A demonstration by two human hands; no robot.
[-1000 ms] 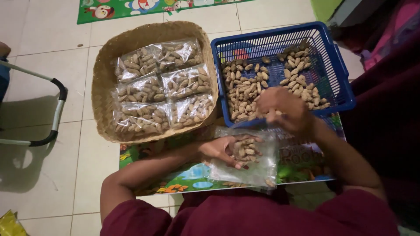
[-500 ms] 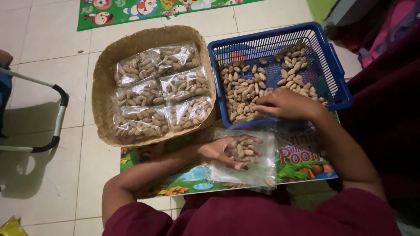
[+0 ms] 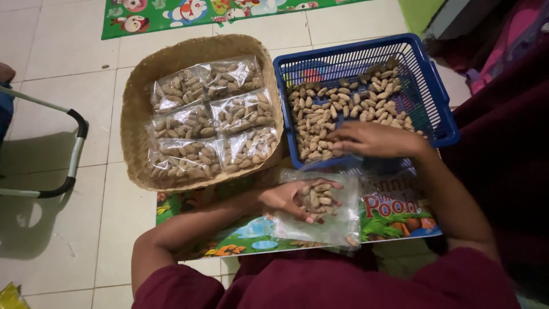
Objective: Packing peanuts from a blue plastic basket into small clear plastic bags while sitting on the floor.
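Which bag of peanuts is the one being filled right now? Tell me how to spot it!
Find the blue basket of loose peanuts. Just below it, over a colourful picture mat, the left hand holds a clear plastic bag. Unlike the six packed bags lying in the woven tray, it is open and only partly full.

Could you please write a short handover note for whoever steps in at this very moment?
Left hand: holds a clear plastic bag open, some peanuts inside.
Right hand: palm down on the loose peanuts in the blue basket; whether it grips any is hidden.
Done: six filled bags lie in the woven tray.
Left: the bag in hand is only part full, and many loose peanuts remain.
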